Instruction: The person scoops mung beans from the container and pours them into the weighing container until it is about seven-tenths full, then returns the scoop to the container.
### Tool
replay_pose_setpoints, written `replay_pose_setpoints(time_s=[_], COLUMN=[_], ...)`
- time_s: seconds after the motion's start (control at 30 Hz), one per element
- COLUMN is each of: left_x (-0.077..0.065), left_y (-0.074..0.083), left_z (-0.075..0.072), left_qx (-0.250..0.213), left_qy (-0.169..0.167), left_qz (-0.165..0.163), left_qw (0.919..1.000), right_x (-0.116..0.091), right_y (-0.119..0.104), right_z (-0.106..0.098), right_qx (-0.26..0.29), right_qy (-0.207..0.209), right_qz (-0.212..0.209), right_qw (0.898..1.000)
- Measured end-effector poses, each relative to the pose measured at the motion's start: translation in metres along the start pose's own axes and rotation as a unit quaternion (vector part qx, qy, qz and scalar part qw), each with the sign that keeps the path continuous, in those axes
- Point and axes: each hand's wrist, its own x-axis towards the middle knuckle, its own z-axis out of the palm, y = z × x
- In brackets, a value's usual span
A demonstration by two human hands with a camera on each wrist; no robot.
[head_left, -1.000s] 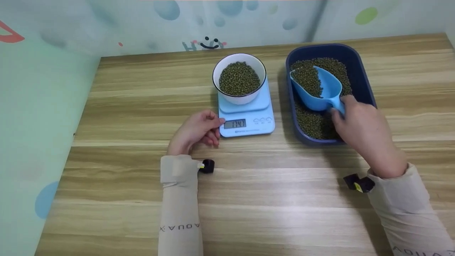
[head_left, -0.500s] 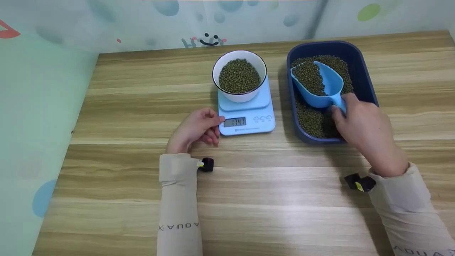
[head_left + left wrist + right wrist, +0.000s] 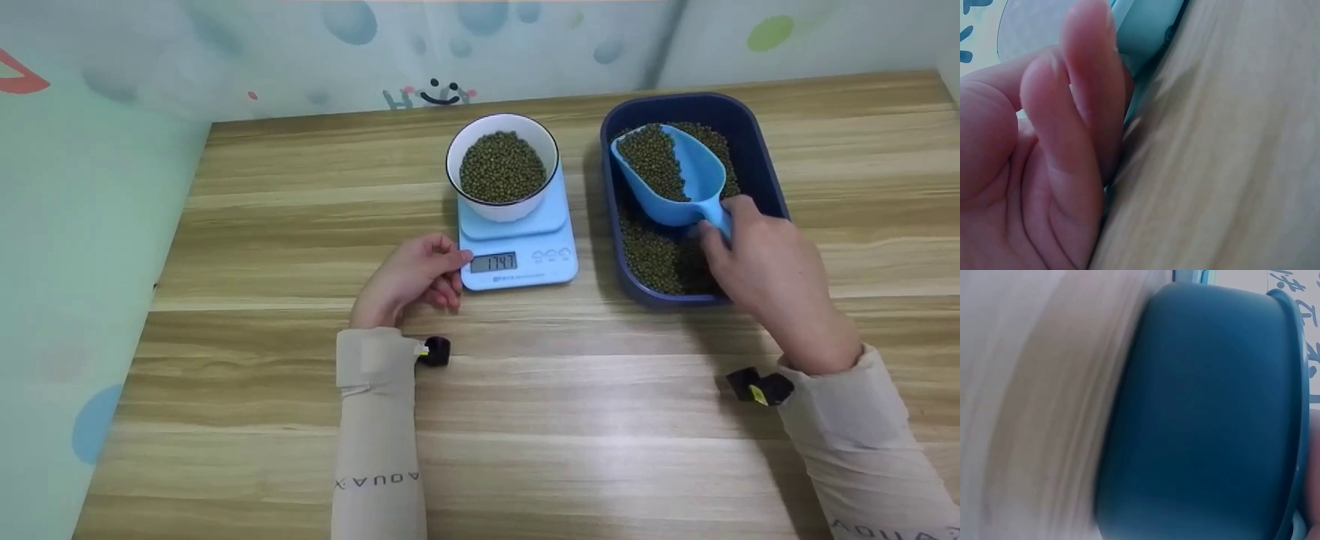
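Note:
A light blue kitchen scale (image 3: 519, 264) carries a white, dark-rimmed bowl (image 3: 502, 206) holding small green beans (image 3: 502, 166). The display (image 3: 493, 262) appears to read 174.7. My left hand (image 3: 412, 274) holds the scale's left edge, thumb on top by the display and the other fingers bent at its side. In the left wrist view, bent fingers (image 3: 1061, 124) stand close to the scale (image 3: 1145, 34). My right hand (image 3: 776, 277) grips the handle of a blue scoop (image 3: 701, 176), partly filled with beans, over the dark blue tub (image 3: 761, 165).
More green beans (image 3: 652, 259) lie in the tub under the scoop. The tub's outer wall (image 3: 1202, 410) fills much of the right wrist view. Scale and tub stand side by side on a wooden table (image 3: 555, 420), near the patterned wall (image 3: 525, 60).
The scoop has risen slightly toward the tub's far end, with beans still in it. My left hand stays at the scale, and the display reading looks the same.

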Motion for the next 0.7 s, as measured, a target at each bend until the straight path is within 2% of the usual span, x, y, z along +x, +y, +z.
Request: replay_pose_setpoints(time_s=[0.37, 0.7], left_x=[0.001, 0.001], left_y=[0.002, 0.000], left_z=[0.000, 0.000], left_qx=[0.007, 0.008], left_qy=[0.002, -0.001], left_qz=[-0.005, -0.005], left_qw=[1.0000, 1.0000], right_x=[-0.002, -0.007], right_y=[-0.003, -0.011], right_z=[-0.018, -0.035], right_qx=[0.027, 0.053], right_qy=[0.023, -0.007], right_qz=[0.003, 0.051], right_qw=[0.999, 0.997])
